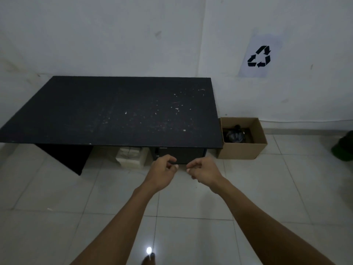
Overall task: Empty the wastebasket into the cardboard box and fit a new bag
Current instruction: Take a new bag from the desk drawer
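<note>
The open cardboard box [242, 150] stands on the floor against the wall, right of the black desk [114, 109]. A dark tied bag [234, 135] lies inside it. A green object, possibly the wastebasket [342, 148], is cut off at the right edge. My left hand [162, 172] and my right hand [205, 172] are close together in front of the dark drawer unit [181, 154] under the desk. The left fingers are pinched at the drawer's lower edge; whether they hold something dark is unclear. The right fingers are curled with nothing visible in them.
A white sheet with a recycling symbol [259, 56] is stuck on the wall above the box. A pale stack of packages [129, 156] sits under the desk, left of the drawer unit. The floor is light tile, and my foot [149, 260] shows at the bottom.
</note>
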A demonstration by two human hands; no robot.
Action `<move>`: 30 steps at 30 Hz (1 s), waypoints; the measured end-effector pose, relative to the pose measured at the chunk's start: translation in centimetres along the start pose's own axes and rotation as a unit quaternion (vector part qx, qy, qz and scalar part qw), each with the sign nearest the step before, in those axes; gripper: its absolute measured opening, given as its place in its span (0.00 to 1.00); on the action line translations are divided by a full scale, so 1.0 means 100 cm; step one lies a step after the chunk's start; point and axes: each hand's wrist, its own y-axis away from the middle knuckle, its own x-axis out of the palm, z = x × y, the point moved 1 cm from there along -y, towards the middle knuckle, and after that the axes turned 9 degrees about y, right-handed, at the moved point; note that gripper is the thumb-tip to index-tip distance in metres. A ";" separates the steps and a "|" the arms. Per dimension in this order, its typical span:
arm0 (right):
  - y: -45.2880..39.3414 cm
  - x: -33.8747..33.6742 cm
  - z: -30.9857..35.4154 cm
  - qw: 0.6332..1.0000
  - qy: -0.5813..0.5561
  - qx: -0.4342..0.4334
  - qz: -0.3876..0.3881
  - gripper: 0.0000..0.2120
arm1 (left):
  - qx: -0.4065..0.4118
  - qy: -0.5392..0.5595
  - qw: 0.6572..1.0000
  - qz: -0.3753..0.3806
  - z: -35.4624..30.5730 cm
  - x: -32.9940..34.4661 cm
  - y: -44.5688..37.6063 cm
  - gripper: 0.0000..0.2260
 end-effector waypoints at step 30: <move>-0.289 0.137 -0.093 0.630 -0.738 0.242 -0.021 0.09 | -0.244 0.224 0.943 -0.042 0.184 0.037 -0.191 0.06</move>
